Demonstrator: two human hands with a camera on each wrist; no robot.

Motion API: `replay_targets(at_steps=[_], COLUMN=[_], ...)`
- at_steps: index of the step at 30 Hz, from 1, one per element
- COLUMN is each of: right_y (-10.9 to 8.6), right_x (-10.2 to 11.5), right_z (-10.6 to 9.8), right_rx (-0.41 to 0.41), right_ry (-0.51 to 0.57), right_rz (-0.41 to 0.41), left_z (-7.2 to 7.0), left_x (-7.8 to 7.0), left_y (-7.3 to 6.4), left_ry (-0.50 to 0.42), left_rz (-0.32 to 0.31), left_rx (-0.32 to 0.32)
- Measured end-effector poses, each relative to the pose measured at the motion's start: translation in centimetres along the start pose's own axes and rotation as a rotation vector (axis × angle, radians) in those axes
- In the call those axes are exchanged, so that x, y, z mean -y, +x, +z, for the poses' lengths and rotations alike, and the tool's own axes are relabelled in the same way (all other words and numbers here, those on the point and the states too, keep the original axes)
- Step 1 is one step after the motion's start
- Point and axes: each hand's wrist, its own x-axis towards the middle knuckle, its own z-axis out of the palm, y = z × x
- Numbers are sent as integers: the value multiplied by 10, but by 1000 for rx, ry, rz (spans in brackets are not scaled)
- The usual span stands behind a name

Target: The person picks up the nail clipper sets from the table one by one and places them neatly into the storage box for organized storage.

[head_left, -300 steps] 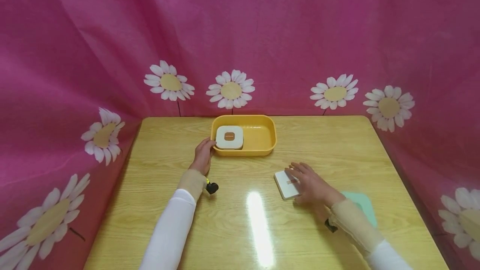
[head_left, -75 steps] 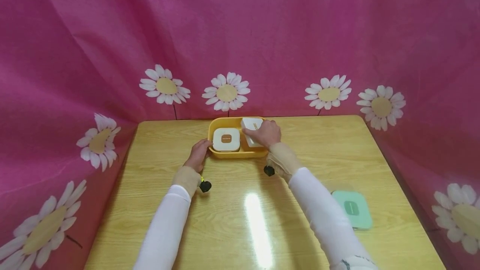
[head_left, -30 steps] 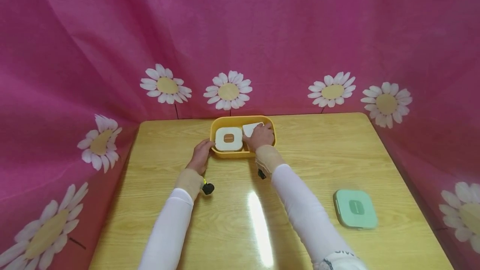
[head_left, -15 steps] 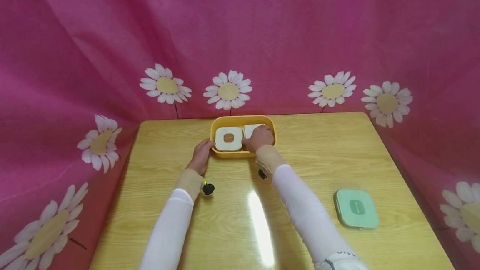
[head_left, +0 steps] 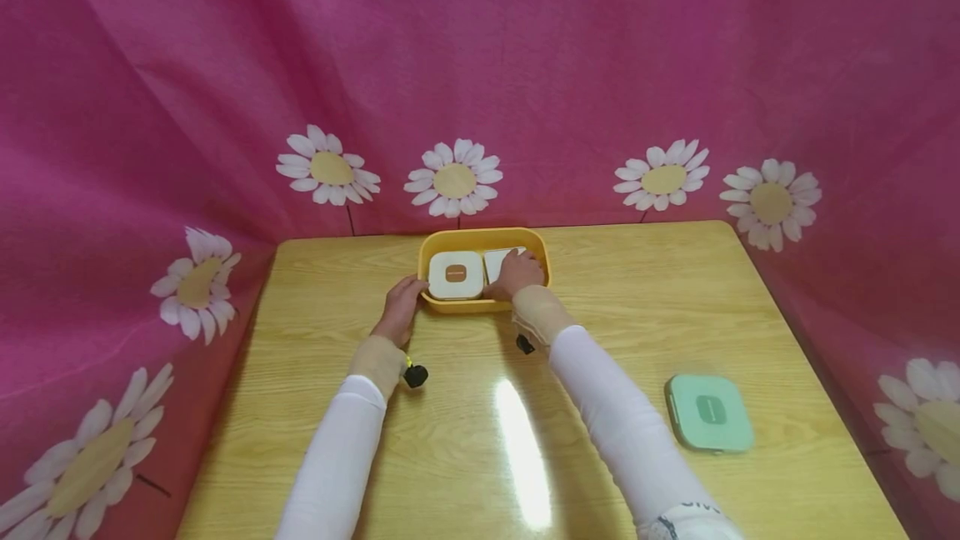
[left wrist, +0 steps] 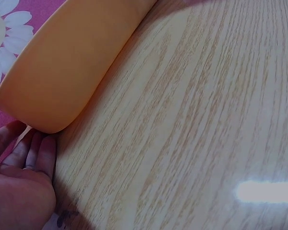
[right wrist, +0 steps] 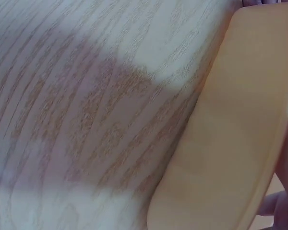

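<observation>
A yellow rounded tub (head_left: 484,307) stands at the far edge of the table. My left hand (head_left: 400,307) holds its left end, the thumb at the rim and the fingers against the outer wall in the left wrist view (left wrist: 21,177). Inside the tub, on the left, lies a white square lidded box (head_left: 455,288) with a brown label. A second white box (head_left: 497,261) sits to its right, largely covered by my right hand (head_left: 519,275), which grips it from above. In the right wrist view the tub's wall (right wrist: 230,115) hides most of that hand.
A mint-green square lidded box (head_left: 710,412) lies on the wooden table (head_left: 600,340) at the right. A pink curtain (head_left: 480,65) with printed daisies hangs behind the table and along both sides.
My right hand has carried the second white box from the table into the tub's right part. Over the last second it settles from askew to straighter. The left hand stays at the tub.
</observation>
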Motion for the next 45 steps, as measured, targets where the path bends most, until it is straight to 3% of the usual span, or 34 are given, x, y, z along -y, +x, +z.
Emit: replay_targets(at_steps=[7, 29, 35, 45], right_y=[-2, 6, 7, 9], right_x=[-2, -5, -3, 1], right_z=[2, 0, 0, 7], right_rx=[-48, -48, -4, -10], right_ry=[41, 23, -37, -91], right_rz=[-4, 52, 51, 66], left_z=[2, 4, 3, -1], left_x=[0, -3, -2, 3], left_y=[0, 2, 2, -1], left_ry=[24, 20, 36, 34], left_rz=[5, 31, 24, 26], left_rx=[-15, -8, -10, -13])
